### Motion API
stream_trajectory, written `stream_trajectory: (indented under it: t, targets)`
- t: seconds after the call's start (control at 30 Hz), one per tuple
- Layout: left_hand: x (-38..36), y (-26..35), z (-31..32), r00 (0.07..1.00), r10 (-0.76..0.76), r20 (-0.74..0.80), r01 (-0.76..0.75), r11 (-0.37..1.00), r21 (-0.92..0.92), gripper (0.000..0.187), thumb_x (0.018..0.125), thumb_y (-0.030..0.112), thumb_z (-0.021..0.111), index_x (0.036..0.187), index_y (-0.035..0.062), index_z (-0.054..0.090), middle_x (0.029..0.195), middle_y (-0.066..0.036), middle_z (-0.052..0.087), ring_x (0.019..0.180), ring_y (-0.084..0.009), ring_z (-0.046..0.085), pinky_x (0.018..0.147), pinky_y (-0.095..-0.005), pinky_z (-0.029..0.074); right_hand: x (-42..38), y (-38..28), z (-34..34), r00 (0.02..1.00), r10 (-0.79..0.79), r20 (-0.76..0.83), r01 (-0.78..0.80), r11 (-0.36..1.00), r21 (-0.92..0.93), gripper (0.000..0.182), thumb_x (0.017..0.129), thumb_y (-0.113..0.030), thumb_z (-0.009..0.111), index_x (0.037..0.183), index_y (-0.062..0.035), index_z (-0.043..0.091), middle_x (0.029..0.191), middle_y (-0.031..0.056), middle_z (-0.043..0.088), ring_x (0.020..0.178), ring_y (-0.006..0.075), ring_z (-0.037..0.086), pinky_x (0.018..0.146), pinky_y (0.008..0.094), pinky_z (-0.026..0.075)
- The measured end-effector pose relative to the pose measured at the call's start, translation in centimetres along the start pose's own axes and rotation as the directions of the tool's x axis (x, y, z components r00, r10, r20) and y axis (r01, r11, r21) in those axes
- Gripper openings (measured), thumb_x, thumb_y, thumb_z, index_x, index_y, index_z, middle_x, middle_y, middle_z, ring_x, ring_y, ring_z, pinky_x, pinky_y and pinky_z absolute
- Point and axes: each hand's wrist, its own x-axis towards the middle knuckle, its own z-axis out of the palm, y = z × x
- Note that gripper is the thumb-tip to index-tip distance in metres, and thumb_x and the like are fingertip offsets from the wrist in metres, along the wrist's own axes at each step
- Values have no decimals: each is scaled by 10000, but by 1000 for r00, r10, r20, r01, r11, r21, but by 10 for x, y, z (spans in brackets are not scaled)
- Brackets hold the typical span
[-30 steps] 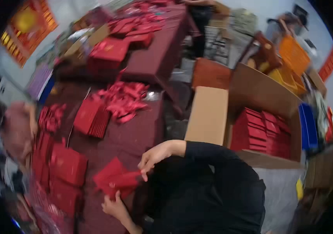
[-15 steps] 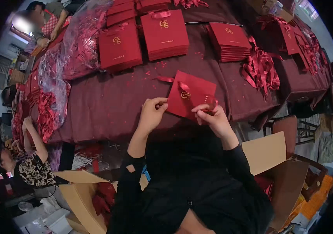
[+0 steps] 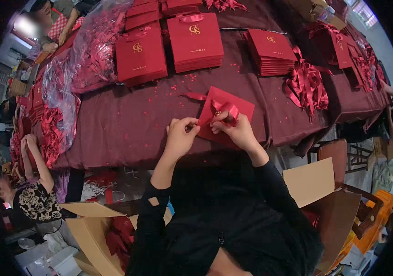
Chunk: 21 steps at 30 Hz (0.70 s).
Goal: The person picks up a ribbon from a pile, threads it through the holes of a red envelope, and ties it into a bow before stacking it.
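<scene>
A red paper gift bag [image 3: 238,106] with gold lettering lies tilted on the cloth in front of me. At its left edge, my left hand [image 3: 181,136] has thumb and fingers pinched together on the bag's side. My right hand [image 3: 241,133] is over the bag's front, fingers closed on a shiny red ribbon [image 3: 231,110] that loops around them. The right hand covers much of the gold lettering. One ribbon end [image 3: 193,96] sticks out past the bag's upper left corner.
Stacks of red bags [image 3: 197,43] stand across the far side of the table [image 3: 123,133]. A ribbon bundle [image 3: 307,87] lies right, plastic-wrapped red material [image 3: 96,55] left. Open cardboard boxes [image 3: 309,181] flank me. Co-workers' hands [image 3: 30,143] are at the left.
My right hand has moved up and left from the bag's lower right corner to its middle, bringing the ribbon into a loop. My left hand stays at the bag's left edge.
</scene>
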Motion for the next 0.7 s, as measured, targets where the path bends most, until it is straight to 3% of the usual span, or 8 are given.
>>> stream_trajectory:
  t: [0.1, 0.2, 0.27, 0.43, 0.5, 0.6, 0.63, 0.7]
  targets:
    - [-2, 5, 0, 999, -33, -25, 34, 998, 44, 302, 843, 229, 676, 1086, 51, 662, 882, -88, 590, 881, -205, 523, 804, -350, 450, -2, -6, 0, 998, 60, -10, -58, 988, 140, 51, 872, -18, 625, 880, 21, 593, 824, 65, 651, 714, 130, 640, 652, 269, 522]
    - [-1, 5, 1, 998, -68, -14, 68, 998, 3, 301, 839, 238, 679, 1080, 57, 666, 884, -89, 553, 871, -209, 524, 802, -347, 448, -1, -7, 1, 998, 53, -27, -53, 999, -6, 67, 861, -35, 642, 860, 18, 601, 800, 66, 652, 729, 144, 640, 649, 286, 510]
    - [0, 3, 3, 999, -43, -16, 43, 999, 15, 301, 837, 236, 681, 1078, 56, 666, 883, -90, 537, 861, -208, 523, 797, -343, 447, 0, -8, 8, 1000, -5, 0, 5, 961, -277, 92, 833, -60, 673, 850, 10, 617, 790, 84, 661, 737, 156, 636, 647, 302, 493]
    - [-5, 5, 4, 998, -25, -54, 26, 1000, 17, 299, 831, 228, 689, 1073, 53, 669, 881, -97, 526, 838, -205, 523, 775, -344, 448, 6, -3, 16, 997, 3, -76, -28, 943, -331, 129, 806, -106, 689, 850, 4, 638, 812, 130, 675, 755, 199, 652, 665, 339, 492]
    - [-5, 0, 7, 997, -3, -81, 3, 1000, 5, 300, 827, 223, 693, 1075, 56, 670, 864, -101, 533, 832, -209, 528, 760, -354, 452, 4, -11, 18, 997, -3, -71, -30, 887, -461, 130, 798, -117, 685, 836, 0, 643, 813, 151, 674, 768, 247, 665, 674, 362, 496]
    - [-4, 0, 7, 997, 3, -77, -1, 1000, 20, 299, 828, 216, 690, 1078, 54, 670, 868, -107, 538, 828, -216, 532, 756, -362, 453, 7, -5, 17, 996, -69, -57, 32, 869, -494, 136, 769, -128, 691, 826, -11, 652, 805, 177, 667, 767, 309, 662, 669, 386, 501]
    - [-4, 1, 7, 997, 3, -77, -2, 1000, 20, 299, 828, 216, 690, 1078, 54, 670, 868, -107, 538, 828, -216, 532, 756, -362, 453, 8, -1, 17, 996, -70, -58, 32, 869, -494, 136, 769, -128, 691, 826, -11, 652, 805, 177, 667, 767, 309, 662, 669, 386, 501]
    - [-4, 2, 7, 997, -5, -74, 6, 1000, 10, 298, 833, 216, 686, 1080, 51, 670, 889, -114, 542, 835, -222, 531, 755, -362, 453, 12, 2, 21, 991, -114, -75, 49, 815, -577, 106, 765, -76, 691, 800, 7, 633, 738, 127, 666, 707, 195, 656, 635, 332, 489]
